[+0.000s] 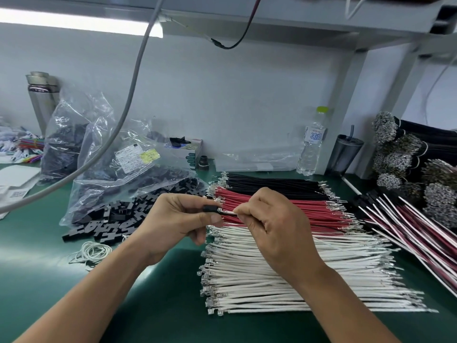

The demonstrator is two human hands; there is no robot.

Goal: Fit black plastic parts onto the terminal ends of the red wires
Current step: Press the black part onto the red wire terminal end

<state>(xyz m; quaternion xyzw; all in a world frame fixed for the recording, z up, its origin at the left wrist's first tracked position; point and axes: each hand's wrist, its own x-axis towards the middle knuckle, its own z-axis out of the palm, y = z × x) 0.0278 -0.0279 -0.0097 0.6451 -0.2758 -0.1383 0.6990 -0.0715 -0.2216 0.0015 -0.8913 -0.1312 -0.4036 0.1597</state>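
Observation:
My left hand [178, 219] pinches a small black plastic part [210, 209] between thumb and fingers. My right hand [269, 221] pinches a wire [228, 213] by its metal terminal end, right against the part's opening. The wire's colour is hard to tell at the fingertips. Both hands hover above the row of red wires [284, 206], which lies between a row of black wires [272, 185] and a row of white wires [284, 276] on the green mat [37, 268]. A heap of loose black plastic parts [108, 221] spills from a clear bag left of my hands.
Clear bags of black parts [99, 149] stand at the back left by a metal flask [40, 100]. A water bottle [312, 142] and dark cup [346, 152] stand behind the wires. Assembled red-white-black harnesses [408, 229] and bundles of terminals [400, 154] fill the right. Rubber bands [94, 251] lie near the left forearm.

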